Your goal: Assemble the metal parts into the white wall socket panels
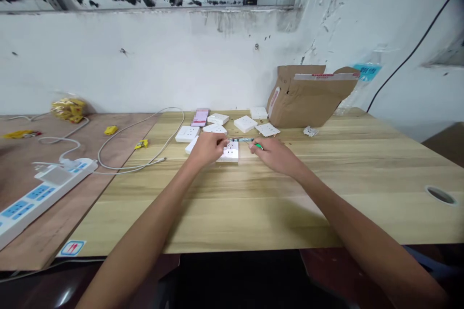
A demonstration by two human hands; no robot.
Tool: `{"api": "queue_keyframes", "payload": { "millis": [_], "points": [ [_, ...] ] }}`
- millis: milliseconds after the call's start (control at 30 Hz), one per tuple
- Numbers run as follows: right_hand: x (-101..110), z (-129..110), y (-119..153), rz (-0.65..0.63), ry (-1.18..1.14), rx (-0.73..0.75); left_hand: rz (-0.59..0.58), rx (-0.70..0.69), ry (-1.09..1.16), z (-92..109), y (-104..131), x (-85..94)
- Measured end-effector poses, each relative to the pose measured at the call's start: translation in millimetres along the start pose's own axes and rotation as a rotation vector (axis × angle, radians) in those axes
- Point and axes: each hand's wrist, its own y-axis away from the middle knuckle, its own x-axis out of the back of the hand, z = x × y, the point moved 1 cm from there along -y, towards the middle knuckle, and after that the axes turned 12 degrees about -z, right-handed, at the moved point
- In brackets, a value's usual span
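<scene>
My left hand point(209, 148) is closed in a pinch at the upper left of a white wall socket point(229, 152). What its fingertips hold, if anything, is too small to make out. My right hand point(271, 153) is wrapped round a tool with a green handle point(258, 146), which looks like a screwdriver; its thin shaft points left toward the socket. A narrow bluish strip point(242, 140) shows between the two hands. Beyond them lie several more white sockets, among them one socket point(187, 133) at the left and another point(245, 124) farther back.
A brown paper bag point(311, 99) stands at the back right beside crumpled clear plastic point(311, 131). To the left are a white power strip point(47, 198), a looped white cable point(105, 147), yellow pieces point(110, 130) and a bag of yellow parts point(68, 108). The table has a round hole point(441, 195).
</scene>
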Motion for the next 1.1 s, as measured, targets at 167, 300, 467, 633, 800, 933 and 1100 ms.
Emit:
{"api": "queue_keyframes", "payload": {
  "millis": [167,300,467,633,800,933,1100],
  "points": [
    [-35,-3,-12,-0.108,-0.28,0.118,0.383,0.016,0.134,-1,2,9.2],
    [-34,23,-29,-0.389,-0.607,0.181,0.174,-0.148,0.694,2,8,11.7],
    [4,46,-25,-0.637,-0.754,0.249,-0.701,-0.295,0.841,18,16,-7.0],
    [28,26,-4,-0.31,-0.41,0.155,-0.376,-0.15,0.289,18,7,-11.3],
    [2,-3,0,-0.039,-0.259,0.207,0.383,0.009,0.133,7,3,8.7],
    [-15,6,-13,-0.46,-0.54,0.35,0.372,-0.128,0.539,11,9,11.4],
    [9,39,-23,-0.451,-0.698,0.332,-0.244,-0.291,0.786,19,15,-0.8]
  ]
}}
